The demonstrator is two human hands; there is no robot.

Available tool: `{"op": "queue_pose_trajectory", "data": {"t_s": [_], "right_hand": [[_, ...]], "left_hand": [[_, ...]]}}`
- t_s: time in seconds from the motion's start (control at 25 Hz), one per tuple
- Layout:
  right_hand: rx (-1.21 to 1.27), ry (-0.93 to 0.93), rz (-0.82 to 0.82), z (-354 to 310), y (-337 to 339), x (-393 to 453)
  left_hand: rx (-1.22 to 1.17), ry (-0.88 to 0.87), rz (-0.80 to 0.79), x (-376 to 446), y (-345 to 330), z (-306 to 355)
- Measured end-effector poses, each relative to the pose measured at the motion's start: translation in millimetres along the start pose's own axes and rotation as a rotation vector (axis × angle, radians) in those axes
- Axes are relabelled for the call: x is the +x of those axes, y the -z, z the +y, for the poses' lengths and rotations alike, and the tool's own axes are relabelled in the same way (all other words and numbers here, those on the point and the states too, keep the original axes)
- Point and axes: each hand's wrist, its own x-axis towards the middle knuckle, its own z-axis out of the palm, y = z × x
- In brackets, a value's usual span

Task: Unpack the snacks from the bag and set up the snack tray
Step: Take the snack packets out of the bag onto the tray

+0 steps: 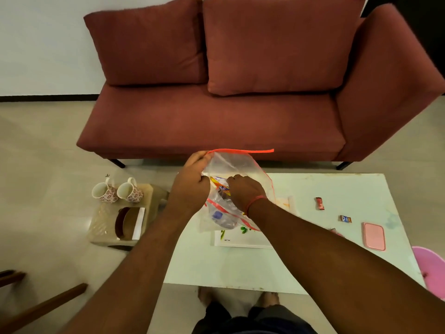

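The bag is a clear plastic zip pouch with an orange-red seal strip along its mouth, held up over the near-left part of the white bench, its mouth gaping toward me and its far lip standing high against the sofa. Through the film I can see a snack packet in orange, white and blue near the top, and lower down some crumpled clear wrapping with a blue spot; I cannot tell what that is. My left hand is clenched on the bag's left edge, its fingers pinching the rim just beside the end of the seal strip. My right hand, with a red thread at the wrist, is pushed into the mouth; its fingers are curled at the packet, but the plastic and my knuckles hide whether they are grasping it. Under the bag lies a white tray with a leaf print, flat on the bench. Well to the right sit a red snack bar, a small wrapped sweet and a pink lid. On the floor to the left, a low stool carries two flowered mugs.
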Motion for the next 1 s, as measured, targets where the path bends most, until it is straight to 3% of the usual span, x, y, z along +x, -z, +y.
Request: {"op": "queue_pose_trajectory", "data": {"t_s": [0.12, 0.2, 0.4, 0.48, 0.56, 0.64, 0.76, 1.0], "right_hand": [[0.127, 0.021, 0.091, -20.8, 13.7, -13.3], [0.349, -0.049, 0.202, -28.8, 15.5, -29.7], [1.328, -0.469, 0.628, -7.6, -9.6, -73.1], [1.557, -0.605, 0.788, 13.3, -32.0, -78.5], [1.608, -0.783, 0.870, 38.3, -66.8, -76.1], [1.503, -0.987, 0.827, 65.9, -109.8, -71.9], [1.296, -1.224, 0.594, 105.6, -170.9, -63.5], [1.390, -1.179, 0.064, 143.9, -227.1, -34.3]], "left_hand": [[-0.020, 0.095, 0.061, -0.5, 0.5, -32.5], [-0.060, 0.160, 0.079, 2.4, -1.0, -53.1], [-0.108, 0.249, 0.119, 8.1, -15.5, -96.4], [-0.070, 0.262, 0.146, 6.9, -18.7, -110.6], [-0.007, 0.252, 0.132, 4.1, -22.9, -125.8], [0.037, 0.227, 0.116, 0.1, -28.0, -138.2], [0.036, 0.242, 0.140, -5.1, -35.7, -145.9], [0.120, 0.266, 0.119, -16.7, -55.6, -150.1]]}}
